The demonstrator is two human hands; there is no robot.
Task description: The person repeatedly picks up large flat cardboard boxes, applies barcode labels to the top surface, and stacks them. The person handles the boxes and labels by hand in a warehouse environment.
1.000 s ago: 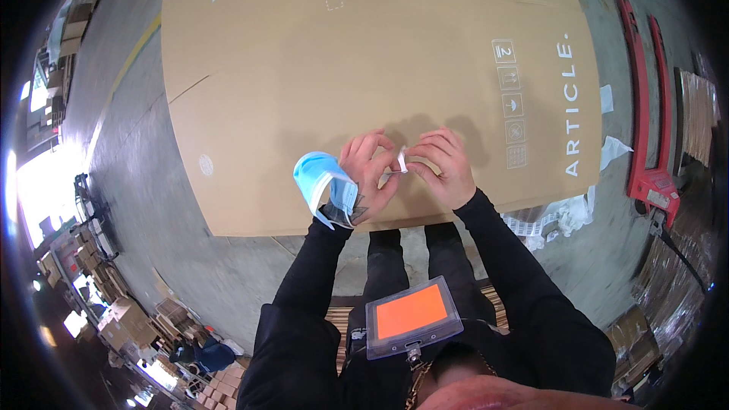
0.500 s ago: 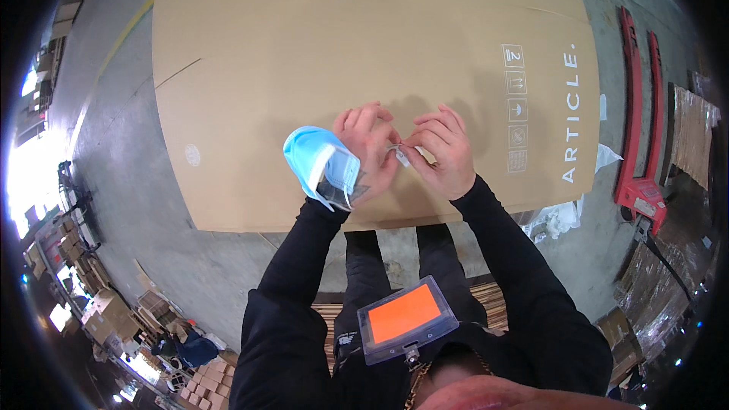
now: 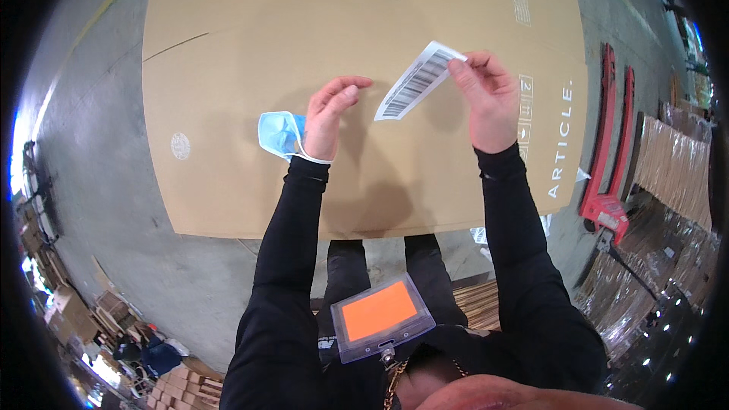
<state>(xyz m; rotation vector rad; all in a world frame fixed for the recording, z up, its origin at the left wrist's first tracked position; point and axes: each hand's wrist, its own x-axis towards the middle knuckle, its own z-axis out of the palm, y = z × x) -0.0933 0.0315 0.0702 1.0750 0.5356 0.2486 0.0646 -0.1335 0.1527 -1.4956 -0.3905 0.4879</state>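
My right hand [image 3: 492,106] pinches one corner of a white barcode label [image 3: 416,87] between thumb and fingers. Tilted, the label hangs over the large brown cardboard box [image 3: 250,197], its striped face showing. Left of it, my left hand [image 3: 328,118] hovers above the box with its index finger stretched out and thumb apart, holding nothing. A blue face mask [image 3: 279,135] dangles by its ear loop from my left wrist.
A red pallet jack [image 3: 607,209] stands on the concrete floor [image 3: 114,212] to the right. Beyond it are stacked cardboard sheets [image 3: 672,171] and plastic-wrapped goods. Boxes [image 3: 72,311] pile up at lower left. An orange card in a clear holder [image 3: 380,315] hangs from my neck.
My hands have moved apart, the right one up and to the right. The label now hangs unfolded from the right hand; the left has let go. The mask swings lower beside the left wrist.
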